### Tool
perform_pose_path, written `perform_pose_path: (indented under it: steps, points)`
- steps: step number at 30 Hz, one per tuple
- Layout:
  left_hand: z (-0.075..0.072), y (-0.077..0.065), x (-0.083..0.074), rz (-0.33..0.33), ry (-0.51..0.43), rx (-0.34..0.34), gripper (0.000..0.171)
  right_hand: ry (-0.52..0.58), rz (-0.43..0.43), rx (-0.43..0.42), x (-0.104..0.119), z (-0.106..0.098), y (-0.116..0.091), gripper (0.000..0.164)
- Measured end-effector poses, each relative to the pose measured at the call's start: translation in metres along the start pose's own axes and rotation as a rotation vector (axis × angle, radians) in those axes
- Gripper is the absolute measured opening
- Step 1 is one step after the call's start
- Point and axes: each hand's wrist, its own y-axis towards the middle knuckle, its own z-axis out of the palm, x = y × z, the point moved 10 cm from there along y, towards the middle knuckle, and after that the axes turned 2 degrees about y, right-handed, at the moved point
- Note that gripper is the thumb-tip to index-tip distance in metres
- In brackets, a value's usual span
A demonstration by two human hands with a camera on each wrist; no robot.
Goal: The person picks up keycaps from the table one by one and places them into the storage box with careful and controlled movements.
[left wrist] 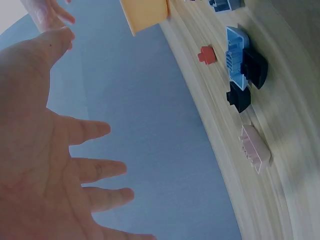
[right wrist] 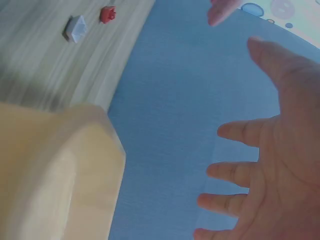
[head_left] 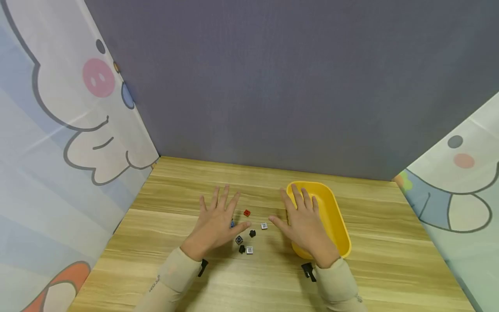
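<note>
My left hand (head_left: 213, 224) hovers over the table with its fingers spread and straight, holding nothing. My right hand (head_left: 306, 224), likewise spread and bare, is above the left side of a yellow tray (head_left: 338, 219). Between the hands lie several small keycaps: a red keycap (head_left: 247, 212), a white keycap (head_left: 264, 225), a black keycap (head_left: 252, 233), a dark grey keycap (head_left: 239, 239) and another white keycap (head_left: 249, 250). A blue keycap (head_left: 232, 224) is partly hidden by the left hand. In the left wrist view, a longer blue keycap (left wrist: 235, 60) touches a black one.
The wooden table (head_left: 390, 242) meets a grey panel (head_left: 273, 86) at the back. Cartoon-printed cloths (head_left: 39, 173) stand at both sides. Black wrist-mount parts (head_left: 308, 271) show beside the cuffs.
</note>
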Motion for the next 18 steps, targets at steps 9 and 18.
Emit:
perform_pose_path:
  steps: [9, 18]
  points:
    - [0.0, -0.005, 0.012, -0.037, -0.031, 0.026, 0.089, 0.071, 0.025, 0.032, -0.026, -0.013, -0.002, 0.08]
    - [0.003, -0.012, 0.027, -0.061, -0.033, 0.057, 0.089, 0.168, 0.085, 0.097, -0.069, -0.025, -0.011, 0.078]
